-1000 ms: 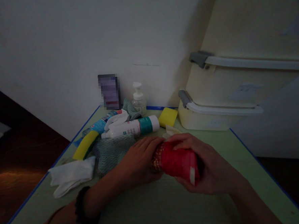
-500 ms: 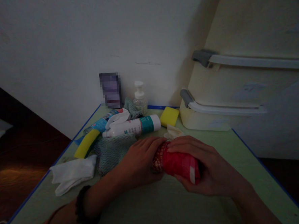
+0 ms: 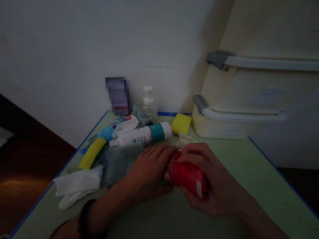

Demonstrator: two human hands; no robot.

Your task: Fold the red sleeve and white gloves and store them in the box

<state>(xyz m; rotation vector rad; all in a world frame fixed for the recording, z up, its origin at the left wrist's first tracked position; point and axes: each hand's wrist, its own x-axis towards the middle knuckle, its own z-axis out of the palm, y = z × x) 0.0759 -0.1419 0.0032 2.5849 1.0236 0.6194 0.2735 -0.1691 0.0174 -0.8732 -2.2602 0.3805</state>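
Note:
A red, crinkled cylindrical bundle (image 3: 188, 175) with a pale strip at its near end and a dark patterned band at its left is held between both hands. My left hand (image 3: 151, 170) is wrapped over the patterned end, so most of that end is hidden. Curled around the red part, my right hand (image 3: 212, 181) grips it from the right with its thumb underneath. Just behind the left hand lies a grey-green mesh cloth (image 3: 121, 163). A crumpled cream-coloured piece (image 3: 186, 139) rests beyond the bundle.
On the green table (image 3: 155, 224) lie a white and teal bottle (image 3: 141, 134), a blue spray bottle (image 3: 108, 131), yellow sponges (image 3: 92, 153) (image 3: 181, 123) and a white cloth (image 3: 79, 184). A pump bottle (image 3: 149, 104) and phone (image 3: 119, 96) stand against the wall. Cream storage boxes (image 3: 241, 96) are at right.
My right hand has shifted slightly left and its fingers have curled more on the red bundle, whose near end has swung a little left and down. My left hand stays nearly in place.

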